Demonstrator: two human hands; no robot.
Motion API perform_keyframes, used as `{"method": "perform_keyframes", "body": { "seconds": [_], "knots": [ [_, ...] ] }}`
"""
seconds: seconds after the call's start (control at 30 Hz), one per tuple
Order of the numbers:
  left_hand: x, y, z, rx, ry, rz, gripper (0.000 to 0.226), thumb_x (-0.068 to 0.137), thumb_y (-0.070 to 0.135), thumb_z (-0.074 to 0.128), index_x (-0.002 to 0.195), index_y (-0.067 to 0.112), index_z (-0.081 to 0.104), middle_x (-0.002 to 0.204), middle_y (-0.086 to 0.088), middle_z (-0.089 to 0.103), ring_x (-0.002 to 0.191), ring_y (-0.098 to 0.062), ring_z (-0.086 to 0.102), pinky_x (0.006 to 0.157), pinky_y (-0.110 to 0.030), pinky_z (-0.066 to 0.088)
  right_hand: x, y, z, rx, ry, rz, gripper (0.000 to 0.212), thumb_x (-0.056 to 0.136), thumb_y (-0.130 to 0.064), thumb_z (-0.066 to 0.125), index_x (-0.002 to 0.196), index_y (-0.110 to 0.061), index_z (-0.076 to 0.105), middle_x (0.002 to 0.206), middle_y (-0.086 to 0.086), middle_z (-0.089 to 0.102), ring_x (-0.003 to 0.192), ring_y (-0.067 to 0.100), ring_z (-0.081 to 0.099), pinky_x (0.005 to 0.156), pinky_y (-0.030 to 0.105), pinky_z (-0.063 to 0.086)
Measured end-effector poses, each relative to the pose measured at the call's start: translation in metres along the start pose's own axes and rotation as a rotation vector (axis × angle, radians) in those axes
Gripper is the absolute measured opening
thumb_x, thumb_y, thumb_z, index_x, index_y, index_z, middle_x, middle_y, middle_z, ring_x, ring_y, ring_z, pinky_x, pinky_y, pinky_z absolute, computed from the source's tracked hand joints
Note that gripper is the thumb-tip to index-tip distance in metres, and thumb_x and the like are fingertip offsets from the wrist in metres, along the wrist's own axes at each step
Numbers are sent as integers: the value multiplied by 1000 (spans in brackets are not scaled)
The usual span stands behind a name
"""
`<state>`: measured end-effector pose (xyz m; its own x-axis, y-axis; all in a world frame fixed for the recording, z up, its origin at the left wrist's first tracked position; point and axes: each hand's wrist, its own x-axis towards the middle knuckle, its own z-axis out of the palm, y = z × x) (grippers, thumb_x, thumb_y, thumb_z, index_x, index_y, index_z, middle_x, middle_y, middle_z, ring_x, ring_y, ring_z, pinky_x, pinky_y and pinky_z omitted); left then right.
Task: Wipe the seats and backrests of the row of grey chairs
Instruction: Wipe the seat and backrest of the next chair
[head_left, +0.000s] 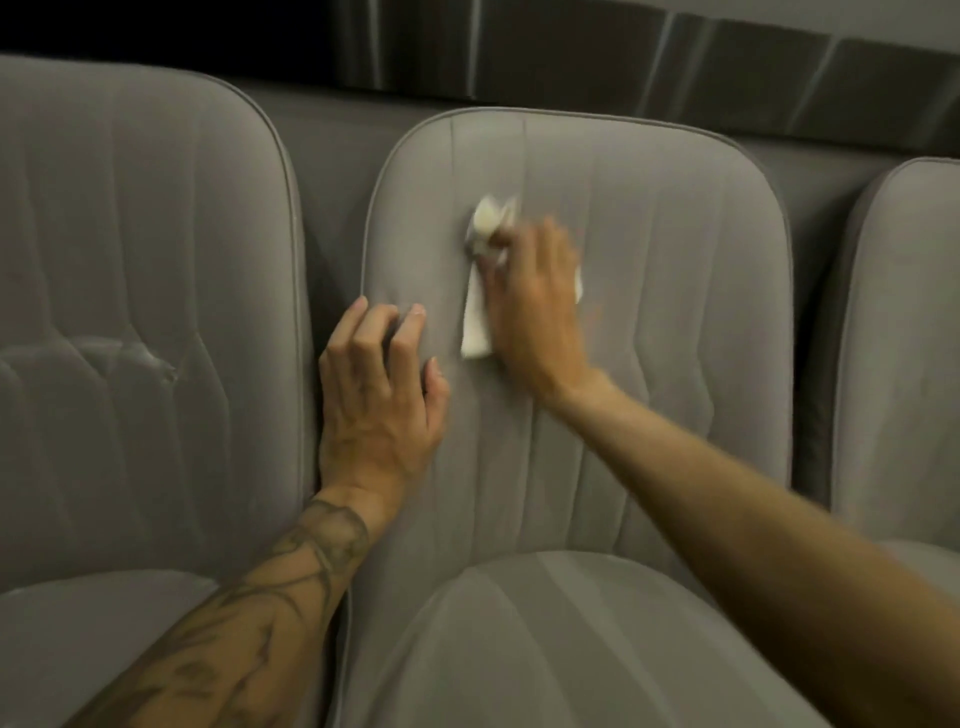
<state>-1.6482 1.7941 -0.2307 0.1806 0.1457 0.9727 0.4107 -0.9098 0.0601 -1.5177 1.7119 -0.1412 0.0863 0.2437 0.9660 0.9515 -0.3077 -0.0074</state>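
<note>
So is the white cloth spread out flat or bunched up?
Bunched, not flat: the cloth is crumpled at the fingertips of the right hand, one flap trailing lower on the middle backrest. Blur hides finer folds.

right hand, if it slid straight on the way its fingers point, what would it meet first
The right hand, with the white cloth on the middle backrest, points up and slightly left; probably only bare fabric until the piped top edge.

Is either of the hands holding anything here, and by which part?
The right hand presses a white cloth, over its middle, against the centre backrest; any grip is too blurred to tell. The left hand holds nothing.
</note>
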Motion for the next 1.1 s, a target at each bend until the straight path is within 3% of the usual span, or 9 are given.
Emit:
{"method": "perform_keyframes", "body": {
  "seconds": [0.13,0.27,0.37,0.47,0.63,0.8,0.9,1.0,1.1],
  "knots": [
    [-2,1,-1,-20,13,-19,41,100,17,56,138,1,58,134,-23,50,133,-46,48,111,-54,42,-45,-6,-11,16,-165,-101,19,99,-16,60,105,2,64,94,19,57,84,35,54,77,48,46],
    [-1,0,0,-57,5,-32,40,101,19,55,138,2,59,137,-16,42,135,-42,45,111,-53,41,64,8,-2,-89,118,38,25,101,-22,52,101,1,62,100,21,59,89,36,56,80,47,45],
    [0,-1,1,-55,2,-48,40,102,18,56,138,2,59,137,-19,48,135,-43,46,111,-53,41,93,3,6,-104,189,97,24,100,-22,51,101,-1,62,101,18,59,88,31,56,79,43,46],
    [0,2,-4,-73,-14,-57,41,100,17,57,138,2,59,133,-24,57,135,-44,48,112,-53,42,26,-15,7,-41,96,19,19,100,-16,54,98,1,63,93,21,58,85,37,55,77,47,45],
    [3,4,-7,-31,-22,-61,41,97,16,58,137,3,58,134,-24,56,133,-44,50,110,-52,41,-60,-4,-10,-63,-163,-148,21,100,-17,57,105,2,65,95,20,58,84,37,55,77,47,46],
    [1,6,-9,-11,-26,-61,40,98,17,57,136,3,56,134,-25,53,130,-45,50,107,-53,42,63,26,-13,-187,108,19,27,102,-26,46,107,-3,61,109,19,59,96,35,55,84,43,42],
    [2,6,-10,-30,-34,-70,38,98,16,56,134,3,57,133,-24,53,127,-45,51,106,-53,42,69,21,-5,-158,133,80,27,102,-27,45,108,-5,60,111,15,58,97,30,54,86,40,43],
    [1,6,-11,-73,-25,-65,37,96,13,57,132,4,58,132,-25,52,126,-45,51,107,-53,41,-12,-4,0,-25,-20,-93,22,100,-18,55,103,1,64,98,22,59,89,38,56,79,49,45],
    [1,6,-11,-88,-18,-62,37,95,10,58,131,3,60,132,-26,52,125,-46,51,108,-51,41,-39,4,-14,-23,-167,-298,24,100,-20,56,100,1,66,93,21,59,83,38,57,74,47,45]
  ]
}}
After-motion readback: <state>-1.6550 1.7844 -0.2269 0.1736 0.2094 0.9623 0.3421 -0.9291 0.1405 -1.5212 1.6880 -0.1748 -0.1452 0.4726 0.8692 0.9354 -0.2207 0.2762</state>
